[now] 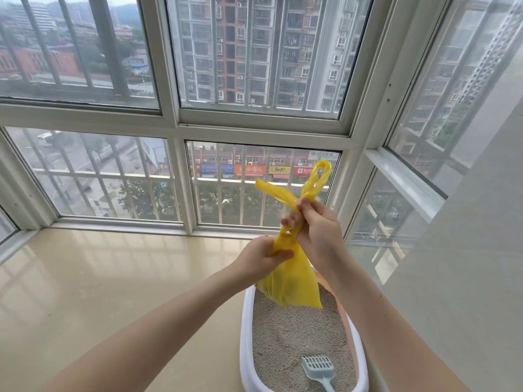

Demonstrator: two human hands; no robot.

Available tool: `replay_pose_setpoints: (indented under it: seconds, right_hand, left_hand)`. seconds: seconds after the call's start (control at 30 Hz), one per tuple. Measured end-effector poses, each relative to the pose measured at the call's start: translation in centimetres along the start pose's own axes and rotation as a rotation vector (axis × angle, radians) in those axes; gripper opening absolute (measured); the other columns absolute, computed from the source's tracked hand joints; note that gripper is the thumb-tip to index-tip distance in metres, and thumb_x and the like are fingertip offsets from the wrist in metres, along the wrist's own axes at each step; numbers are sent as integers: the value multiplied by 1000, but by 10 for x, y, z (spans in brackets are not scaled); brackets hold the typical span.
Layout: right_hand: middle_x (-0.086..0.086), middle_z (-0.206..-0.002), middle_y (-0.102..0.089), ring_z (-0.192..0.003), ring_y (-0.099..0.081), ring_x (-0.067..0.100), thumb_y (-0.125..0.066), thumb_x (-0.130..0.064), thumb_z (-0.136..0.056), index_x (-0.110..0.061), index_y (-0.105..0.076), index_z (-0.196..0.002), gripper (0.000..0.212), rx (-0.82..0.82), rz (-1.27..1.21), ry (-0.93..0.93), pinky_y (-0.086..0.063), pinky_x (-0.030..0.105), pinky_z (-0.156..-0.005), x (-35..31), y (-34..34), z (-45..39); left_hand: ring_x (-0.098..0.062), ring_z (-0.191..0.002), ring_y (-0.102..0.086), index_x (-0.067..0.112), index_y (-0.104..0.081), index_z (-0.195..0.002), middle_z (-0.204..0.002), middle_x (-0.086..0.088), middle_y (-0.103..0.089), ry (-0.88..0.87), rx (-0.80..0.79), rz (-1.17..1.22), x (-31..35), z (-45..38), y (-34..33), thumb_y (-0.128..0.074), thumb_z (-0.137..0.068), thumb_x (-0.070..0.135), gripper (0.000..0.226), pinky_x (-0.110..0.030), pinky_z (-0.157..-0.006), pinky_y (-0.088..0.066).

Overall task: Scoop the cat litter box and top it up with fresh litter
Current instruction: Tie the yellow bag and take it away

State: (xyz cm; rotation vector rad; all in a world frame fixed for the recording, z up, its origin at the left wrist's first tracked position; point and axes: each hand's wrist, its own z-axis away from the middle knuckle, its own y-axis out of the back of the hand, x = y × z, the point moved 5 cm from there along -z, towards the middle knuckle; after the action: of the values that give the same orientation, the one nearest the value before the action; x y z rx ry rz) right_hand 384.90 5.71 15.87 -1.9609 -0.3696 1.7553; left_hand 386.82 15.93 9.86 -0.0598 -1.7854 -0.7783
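A yellow plastic bag [294, 284] hangs in the air above the far end of the litter box [245, 329]. My left hand [260, 257] grips the bag's twisted neck from the left. My right hand [317, 227] pinches the two handle loops, which stick up above my fingers in front of the window. The white-rimmed litter box lies on the floor at the lower right, filled with pale grey litter [294, 335]. A light blue slotted scoop [318, 369] rests in the litter at the near end.
Beige glossy floor tiles [99, 292] stretch to the left of the box. Barred windows [113, 176] close off the far side, and a glass panel and a white wall [467, 278] stand close on the right of the box.
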Motion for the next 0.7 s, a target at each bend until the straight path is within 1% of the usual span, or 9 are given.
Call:
replay_pose_setpoints:
  seconds: [0.1, 0.17, 0.23, 0.33, 0.37, 0.43, 0.5, 0.6, 0.7]
  right_hand:
    - [-2, -52, -35, -49, -36, 13, -33, -2, -102, -7, -47, -74, 32, 18, -35, -2, -36, 31, -60, -12, 0, 1]
    - [-1, -54, -33, -51, -35, 14, -32, -2, -102, -8, -45, -72, 33, 6, -15, 1, -33, 32, -60, -16, 0, 0]
    - [2, -57, -36, -56, -38, 17, -33, -5, -103, -6, -49, -76, 31, -7, 11, 5, -39, 33, -64, -17, 4, 0]
    - [10, -80, -63, -76, -62, 24, -38, -15, -102, -8, -53, -116, 22, -77, 151, 83, -53, 40, -77, -18, 16, 2]
    - [10, -95, -68, -89, -66, 25, -41, -21, -100, -13, -44, -131, 32, -100, 200, 115, -54, 41, -83, -18, 24, 5]
    - [10, -114, -68, -110, -64, 23, -52, -30, -95, -22, -30, -143, 54, -128, 340, 173, -50, 40, -94, -14, 38, 14]
    - [3, -114, -70, -113, -62, 15, -60, -30, -89, -17, -38, -139, 57, -159, 483, 178, -47, 32, -96, 0, 43, 25]
    - [-12, -105, -71, -107, -63, 4, -67, -26, -88, -19, -59, -119, 33, -103, 660, 174, -48, 22, -92, 27, 45, 32]
    - [-5, -96, -73, -94, -66, 5, -63, -20, -92, -13, -68, -106, 17, 50, 706, 217, -50, 22, -84, 35, 48, 31]
  left_hand:
    - [-16, -69, -46, -7, -60, -81, -77, -12, -56, -18, -25, -77, -2, 4, -10, -56, -94, 10, 22, -33, -88, -35]
    - [-13, -67, -44, -5, -58, -79, -76, -12, -56, -10, -26, -88, -4, 4, -14, -52, -96, 9, 22, -34, -81, -36]
    - [-11, -66, -43, 5, -57, -76, -71, 1, -53, 44, -41, -77, -6, 2, -15, -52, -96, 11, 21, -31, -67, -35]
    - [-11, -69, -46, 15, -56, -75, -72, 7, -52, 111, -54, -17, -5, 0, -13, -52, -96, 14, 21, -29, -67, -35]
    - [-11, -70, -46, 18, -55, -73, -72, 8, -53, 123, -49, 5, -3, 0, -12, -52, -96, 14, 24, -30, -68, -35]
    - [-11, -72, -48, 23, -55, -70, -72, 11, -54, 125, -30, 45, 1, -1, -7, -51, -96, 13, 28, -32, -71, -38]
    - [-11, -74, -52, 22, -61, -73, -73, 13, -59, 94, -8, 39, 7, -2, -3, -52, -96, 17, 26, -34, -74, -41]
    - [-18, -79, -59, 11, -67, -86, -83, -1, -69, 45, -32, -74, 19, -1, -4, -50, -91, 29, 26, -34, -73, -45]
    - [-28, -91, -61, 3, -65, -92, -94, -13, -69, 16, -65, -213, 26, -2, -11, -48, -94, 16, 22, -35, -73, -44]
